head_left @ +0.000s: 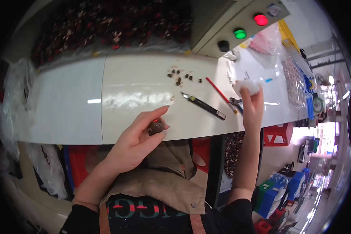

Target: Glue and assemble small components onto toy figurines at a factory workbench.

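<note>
Between the thumb and fingers of my left hand [138,140] sits a small dark brown rounded piece [156,127] with a red patch on top. It is held just above the table's near edge; its exact kind cannot be made out. My right hand [253,102] reaches over the table at the right, its fingers closed around a small white bottle [249,85]. A blue tip [268,80] shows beside the bottle. Close to that hand lie pliers [235,102] and a thin red stick-like tool [219,88]. A black craft knife [203,105] rests between my hands, blade toward the far left.
Dark crumbs [178,78] are scattered on the white table [70,101]. Behind it, a bin [113,27] holds many dark and red pieces. A control box [241,25] with lit red and green buttons stands far right. Clear plastic bags [15,105] hang at the left.
</note>
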Demonstrator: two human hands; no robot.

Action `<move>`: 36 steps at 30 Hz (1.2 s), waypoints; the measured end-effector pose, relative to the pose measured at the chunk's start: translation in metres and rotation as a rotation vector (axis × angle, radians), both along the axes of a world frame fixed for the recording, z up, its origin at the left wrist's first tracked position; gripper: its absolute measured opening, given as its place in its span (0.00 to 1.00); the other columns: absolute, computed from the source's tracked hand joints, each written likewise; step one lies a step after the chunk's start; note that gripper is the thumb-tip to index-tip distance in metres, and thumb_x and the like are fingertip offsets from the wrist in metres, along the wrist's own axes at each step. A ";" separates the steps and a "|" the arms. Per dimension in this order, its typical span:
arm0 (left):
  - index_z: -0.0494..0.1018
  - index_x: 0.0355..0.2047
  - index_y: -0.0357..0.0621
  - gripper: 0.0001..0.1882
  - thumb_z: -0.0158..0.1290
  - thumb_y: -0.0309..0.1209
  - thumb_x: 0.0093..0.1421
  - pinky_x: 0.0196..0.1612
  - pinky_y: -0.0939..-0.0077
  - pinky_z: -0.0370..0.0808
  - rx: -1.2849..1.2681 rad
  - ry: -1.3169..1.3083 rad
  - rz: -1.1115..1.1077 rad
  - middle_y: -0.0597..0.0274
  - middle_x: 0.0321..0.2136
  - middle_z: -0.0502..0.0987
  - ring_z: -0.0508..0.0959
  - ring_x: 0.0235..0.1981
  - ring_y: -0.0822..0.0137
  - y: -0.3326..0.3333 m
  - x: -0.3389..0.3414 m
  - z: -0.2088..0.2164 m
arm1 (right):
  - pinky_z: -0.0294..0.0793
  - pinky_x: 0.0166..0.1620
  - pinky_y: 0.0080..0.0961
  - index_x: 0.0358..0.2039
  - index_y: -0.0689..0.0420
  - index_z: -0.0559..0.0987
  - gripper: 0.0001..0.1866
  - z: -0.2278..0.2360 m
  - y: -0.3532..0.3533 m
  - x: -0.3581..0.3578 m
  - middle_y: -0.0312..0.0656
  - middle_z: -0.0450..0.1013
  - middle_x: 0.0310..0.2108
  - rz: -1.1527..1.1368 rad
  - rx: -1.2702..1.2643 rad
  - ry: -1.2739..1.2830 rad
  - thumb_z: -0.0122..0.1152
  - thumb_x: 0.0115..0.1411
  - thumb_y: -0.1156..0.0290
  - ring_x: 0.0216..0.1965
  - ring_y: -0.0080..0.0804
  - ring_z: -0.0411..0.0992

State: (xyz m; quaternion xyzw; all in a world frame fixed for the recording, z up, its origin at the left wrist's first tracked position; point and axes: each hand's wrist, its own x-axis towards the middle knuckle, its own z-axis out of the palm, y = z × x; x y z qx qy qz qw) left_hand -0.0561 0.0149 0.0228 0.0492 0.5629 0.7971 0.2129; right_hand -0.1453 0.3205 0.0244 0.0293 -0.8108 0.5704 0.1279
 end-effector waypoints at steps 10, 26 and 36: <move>0.57 0.59 0.41 0.24 0.44 0.22 0.62 0.44 0.79 0.71 -0.009 -0.011 -0.143 0.59 0.42 0.69 0.71 0.38 0.74 0.020 -0.019 0.006 | 0.67 0.44 0.20 0.45 0.62 0.67 0.21 -0.014 0.049 -0.061 0.41 0.70 0.39 -0.330 0.448 -0.190 0.62 0.56 0.65 0.40 0.25 0.68; 0.63 0.54 0.37 0.19 0.45 0.30 0.64 0.37 0.83 0.70 -0.169 0.042 -0.196 0.63 0.41 0.71 0.71 0.34 0.78 0.017 -0.023 -0.008 | 0.69 0.49 0.32 0.45 0.58 0.72 0.28 -0.031 -0.096 0.068 0.47 0.69 0.46 0.338 0.170 0.285 0.70 0.41 0.76 0.48 0.41 0.68; 0.64 0.53 0.36 0.18 0.45 0.30 0.65 0.34 0.83 0.70 -0.230 0.029 -0.182 0.64 0.36 0.72 0.71 0.29 0.77 0.025 -0.028 -0.007 | 0.73 0.43 0.28 0.40 0.60 0.75 0.21 -0.036 -0.092 0.063 0.46 0.73 0.40 0.290 0.094 0.336 0.69 0.42 0.78 0.41 0.39 0.73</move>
